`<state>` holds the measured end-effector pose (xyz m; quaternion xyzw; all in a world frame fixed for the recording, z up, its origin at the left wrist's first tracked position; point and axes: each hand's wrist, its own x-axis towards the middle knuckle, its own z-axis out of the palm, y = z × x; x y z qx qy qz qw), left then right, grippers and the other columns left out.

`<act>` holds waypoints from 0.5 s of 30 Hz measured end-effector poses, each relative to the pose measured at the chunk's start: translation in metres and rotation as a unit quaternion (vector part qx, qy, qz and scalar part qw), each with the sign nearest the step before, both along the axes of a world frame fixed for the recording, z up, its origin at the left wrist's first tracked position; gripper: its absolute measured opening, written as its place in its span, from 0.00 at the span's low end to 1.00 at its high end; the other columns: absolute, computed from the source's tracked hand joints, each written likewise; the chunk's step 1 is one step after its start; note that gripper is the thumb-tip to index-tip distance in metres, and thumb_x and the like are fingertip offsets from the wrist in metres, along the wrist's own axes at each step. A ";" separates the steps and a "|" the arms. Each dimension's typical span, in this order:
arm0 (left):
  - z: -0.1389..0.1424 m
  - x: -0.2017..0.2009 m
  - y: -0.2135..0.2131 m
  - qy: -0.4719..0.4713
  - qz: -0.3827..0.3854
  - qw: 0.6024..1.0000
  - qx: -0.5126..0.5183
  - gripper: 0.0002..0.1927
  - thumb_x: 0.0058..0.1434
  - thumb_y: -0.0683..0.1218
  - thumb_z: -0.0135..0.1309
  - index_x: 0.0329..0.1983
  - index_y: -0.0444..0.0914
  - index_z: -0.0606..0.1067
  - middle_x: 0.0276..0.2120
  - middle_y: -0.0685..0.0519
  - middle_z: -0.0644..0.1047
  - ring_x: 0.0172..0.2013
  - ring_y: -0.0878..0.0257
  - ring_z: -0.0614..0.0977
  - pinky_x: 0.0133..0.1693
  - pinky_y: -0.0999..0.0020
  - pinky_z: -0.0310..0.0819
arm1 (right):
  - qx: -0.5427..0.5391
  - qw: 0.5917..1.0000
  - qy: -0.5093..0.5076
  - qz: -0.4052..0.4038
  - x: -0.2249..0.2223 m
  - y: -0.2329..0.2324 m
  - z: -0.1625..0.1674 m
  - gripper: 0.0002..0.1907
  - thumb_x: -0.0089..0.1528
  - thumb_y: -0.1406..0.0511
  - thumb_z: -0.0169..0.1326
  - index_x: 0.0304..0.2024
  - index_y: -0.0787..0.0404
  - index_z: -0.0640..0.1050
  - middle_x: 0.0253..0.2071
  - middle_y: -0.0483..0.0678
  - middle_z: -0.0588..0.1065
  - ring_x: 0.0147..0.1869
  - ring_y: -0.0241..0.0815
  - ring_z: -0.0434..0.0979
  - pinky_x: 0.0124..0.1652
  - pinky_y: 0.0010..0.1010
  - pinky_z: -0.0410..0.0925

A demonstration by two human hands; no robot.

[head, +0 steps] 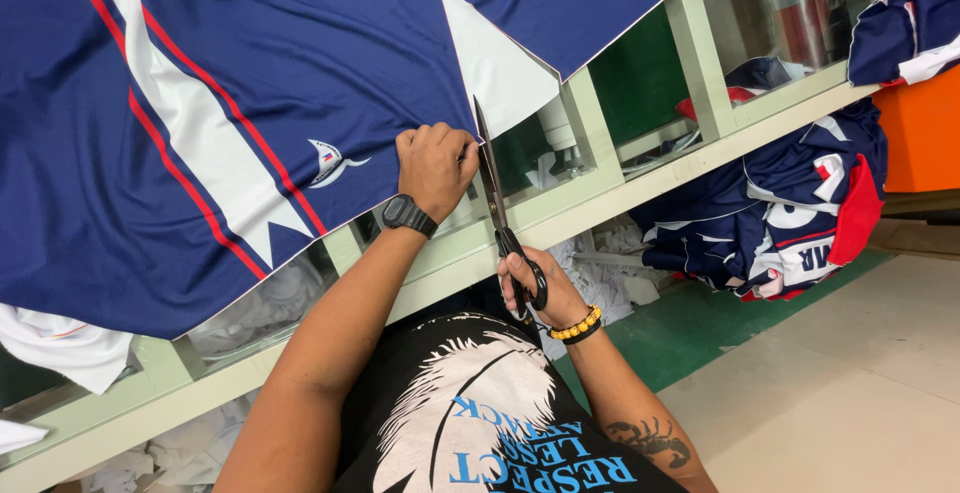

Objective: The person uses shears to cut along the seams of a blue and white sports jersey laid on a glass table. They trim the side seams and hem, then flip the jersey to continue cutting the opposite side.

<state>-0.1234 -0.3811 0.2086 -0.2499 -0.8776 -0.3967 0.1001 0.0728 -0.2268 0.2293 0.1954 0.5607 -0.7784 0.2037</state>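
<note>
A large navy blue printed fabric [250,83] with white and red stripes lies spread over a glass-topped table. My left hand [435,165] is closed on the fabric's lower edge, pinching it next to the white area. A black watch sits on that wrist. My right hand [535,288] grips the black handles of long scissors [492,178]. Their blades point up along the fabric's edge, right beside my left hand. A yellow and black bead bracelet circles the right wrist.
The pale green table frame [640,178] runs diagonally, with paper scraps [600,278] on the floor under it. A heap of navy, white and red fabric pieces [790,208] lies at the right. An orange surface [920,133] stands at the far right.
</note>
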 end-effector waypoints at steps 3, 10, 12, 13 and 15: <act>0.000 0.000 0.001 0.001 0.000 1.000 0.005 0.04 0.62 0.46 0.60 0.33 0.41 0.80 0.30 0.56 0.75 0.36 0.56 0.76 0.48 0.54 0.62 | 0.001 1.000 -0.002 0.002 0.000 0.000 0.000 0.23 0.69 0.50 0.51 0.39 0.65 0.75 0.24 0.46 0.73 0.25 0.35 0.74 0.27 0.23 0.69; 0.001 0.000 0.001 -0.001 0.001 1.000 0.003 0.04 0.61 0.46 0.60 0.32 0.42 0.80 0.29 0.56 0.75 0.35 0.56 0.75 0.48 0.54 0.62 | 0.001 1.000 -0.001 0.002 -0.003 0.001 0.000 0.22 0.68 0.51 0.51 0.39 0.65 0.75 0.24 0.46 0.74 0.24 0.35 0.74 0.26 0.23 0.69; 0.002 0.000 0.001 -0.001 0.002 1.000 0.003 0.04 0.61 0.46 0.60 0.32 0.42 0.80 0.30 0.56 0.75 0.35 0.56 0.75 0.48 0.54 0.62 | -0.003 1.000 -0.001 0.000 -0.003 0.000 0.000 0.22 0.68 0.51 0.52 0.39 0.65 0.75 0.24 0.46 0.74 0.24 0.35 0.74 0.27 0.24 0.69; 0.002 0.000 0.001 -0.001 0.002 1.000 0.004 0.04 0.61 0.46 0.60 0.32 0.42 0.80 0.30 0.56 0.75 0.35 0.56 0.75 0.48 0.54 0.62 | -0.002 1.000 -0.003 0.000 -0.002 0.000 0.000 0.22 0.68 0.51 0.51 0.39 0.65 0.75 0.24 0.46 0.74 0.25 0.35 0.74 0.27 0.23 0.69; 0.002 0.000 0.001 -0.002 0.002 1.000 0.005 0.04 0.61 0.46 0.60 0.33 0.42 0.80 0.30 0.56 0.75 0.35 0.57 0.75 0.48 0.54 0.62 | 0.000 1.000 -0.008 0.001 -0.001 -0.001 0.001 0.22 0.68 0.51 0.51 0.39 0.65 0.75 0.24 0.46 0.74 0.25 0.35 0.74 0.27 0.23 0.69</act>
